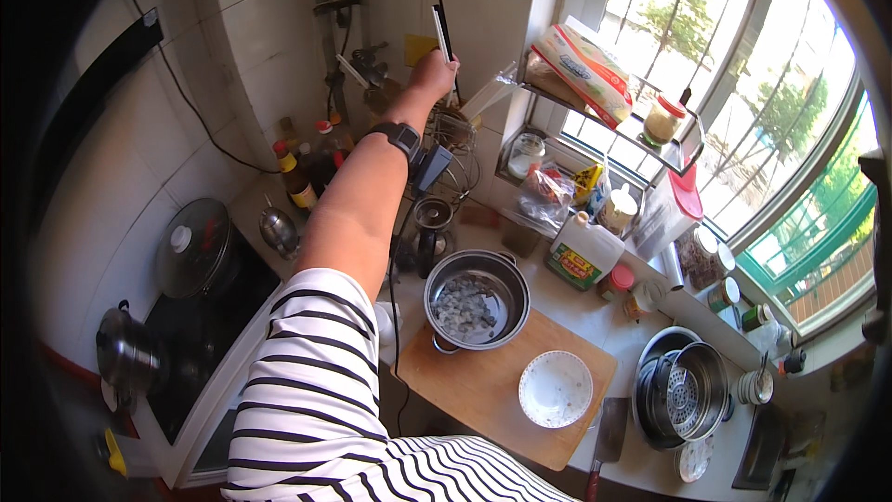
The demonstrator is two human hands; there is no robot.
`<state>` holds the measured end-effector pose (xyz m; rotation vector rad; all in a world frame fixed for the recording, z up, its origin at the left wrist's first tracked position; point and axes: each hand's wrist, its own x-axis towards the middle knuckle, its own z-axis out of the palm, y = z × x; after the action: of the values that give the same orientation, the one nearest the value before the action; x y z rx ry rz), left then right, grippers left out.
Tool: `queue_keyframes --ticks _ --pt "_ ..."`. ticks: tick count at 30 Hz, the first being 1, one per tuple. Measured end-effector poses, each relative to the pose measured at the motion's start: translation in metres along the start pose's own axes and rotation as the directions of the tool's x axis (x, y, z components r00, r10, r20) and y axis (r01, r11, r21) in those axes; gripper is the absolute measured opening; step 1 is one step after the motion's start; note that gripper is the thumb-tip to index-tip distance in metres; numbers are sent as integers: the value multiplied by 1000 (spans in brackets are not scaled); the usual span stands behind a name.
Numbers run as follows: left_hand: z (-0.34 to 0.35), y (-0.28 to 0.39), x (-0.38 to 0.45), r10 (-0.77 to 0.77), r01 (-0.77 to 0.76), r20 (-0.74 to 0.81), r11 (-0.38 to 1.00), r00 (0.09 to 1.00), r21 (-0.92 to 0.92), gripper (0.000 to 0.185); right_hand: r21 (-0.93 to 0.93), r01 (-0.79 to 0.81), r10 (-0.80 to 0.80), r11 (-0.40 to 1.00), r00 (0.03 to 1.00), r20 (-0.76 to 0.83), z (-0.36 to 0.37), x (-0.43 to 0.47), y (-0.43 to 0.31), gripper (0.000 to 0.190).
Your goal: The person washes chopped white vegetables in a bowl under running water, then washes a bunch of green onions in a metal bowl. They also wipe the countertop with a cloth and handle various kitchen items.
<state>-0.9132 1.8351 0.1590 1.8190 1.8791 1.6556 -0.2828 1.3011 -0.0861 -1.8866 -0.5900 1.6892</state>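
Note:
My left hand reaches far forward to the back corner and is closed around several chopsticks, black and white, that point upward. It is above a wire utensil rack. My right hand is out of view. Before me a steel pot holds small greyish-white chopped pieces and sits over the back corner of a wooden cutting board. On the board's right part stands an empty white bowl. A cleaver lies just right of the board.
At left are a lidded pan and a steel kettle on a black cooktop. Sauce bottles stand behind. A white jug, a jar with a red lid and nested steel basins line the right counter.

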Motion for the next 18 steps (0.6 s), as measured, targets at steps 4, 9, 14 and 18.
queue_keyframes --ticks 4,9,14,18 --pt "29 -15 22 2 -8 33 980 999 198 21 47 23 -21 999 999 -43 -5 -18 23 36" --pt "65 -90 41 -227 -26 495 891 839 452 33 120 40 -21 992 988 -152 1 -73 21 34" --pt "24 -207 102 -160 295 685 952 711 -83 33 219 -85 111 972 988 -110 3 -66 33 34" --pt "23 -196 138 -100 28 716 993 691 111 52 252 -59 98 966 985 -143 8 -85 36 35"
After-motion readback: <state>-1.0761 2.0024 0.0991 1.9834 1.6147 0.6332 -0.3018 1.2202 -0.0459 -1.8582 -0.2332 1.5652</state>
